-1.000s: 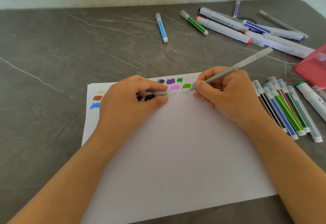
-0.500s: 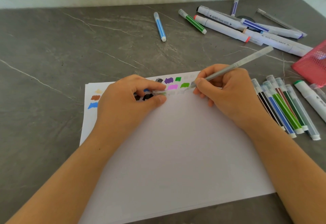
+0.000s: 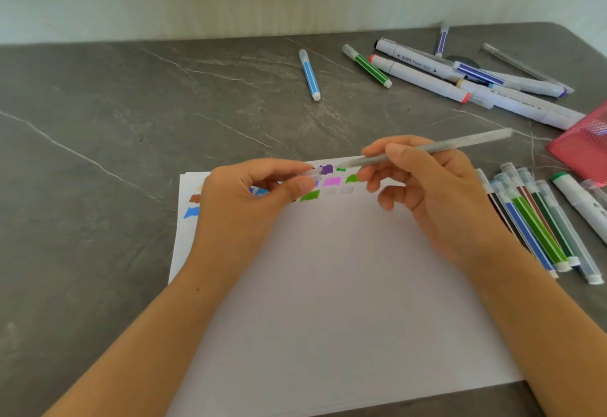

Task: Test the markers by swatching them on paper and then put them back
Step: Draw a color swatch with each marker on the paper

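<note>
The right hand is gripping the grey marker, fingers clamped round its barrel, and is holding the tip clear of the paper, where it was swatching half a second ago. The left hand is pinching the clear cap between thumb and forefinger, now raised just beside the tip.

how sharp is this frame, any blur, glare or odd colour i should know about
Head view: the grey pen in the right hand and the clear cap pinched by the left hand look smeared; light is soft and even, no hard glare on the table; the paper reads faintly lilac; the table's far edge runs tilted.
</note>
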{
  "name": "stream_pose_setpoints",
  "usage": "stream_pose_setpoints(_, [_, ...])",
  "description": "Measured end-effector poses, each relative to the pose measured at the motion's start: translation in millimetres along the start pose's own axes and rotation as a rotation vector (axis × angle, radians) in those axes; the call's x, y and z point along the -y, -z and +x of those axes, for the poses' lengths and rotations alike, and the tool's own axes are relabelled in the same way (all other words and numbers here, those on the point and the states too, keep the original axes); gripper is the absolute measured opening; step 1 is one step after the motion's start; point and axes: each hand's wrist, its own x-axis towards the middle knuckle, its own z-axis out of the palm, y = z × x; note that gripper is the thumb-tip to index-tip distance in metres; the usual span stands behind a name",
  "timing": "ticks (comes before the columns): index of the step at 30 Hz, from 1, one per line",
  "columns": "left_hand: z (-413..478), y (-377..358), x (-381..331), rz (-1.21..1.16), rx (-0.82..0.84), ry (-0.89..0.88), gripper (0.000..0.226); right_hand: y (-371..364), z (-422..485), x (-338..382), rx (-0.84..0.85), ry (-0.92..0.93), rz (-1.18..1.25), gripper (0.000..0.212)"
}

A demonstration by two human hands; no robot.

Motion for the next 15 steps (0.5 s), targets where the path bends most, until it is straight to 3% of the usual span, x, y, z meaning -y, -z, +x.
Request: stream_pose_setpoints(15, [-1.5,-0.7,-7.3,-0.009,0.064,-0.146,0.01,0.6,-1.8,-8.7,0.172,0.084,-0.028,0.022])
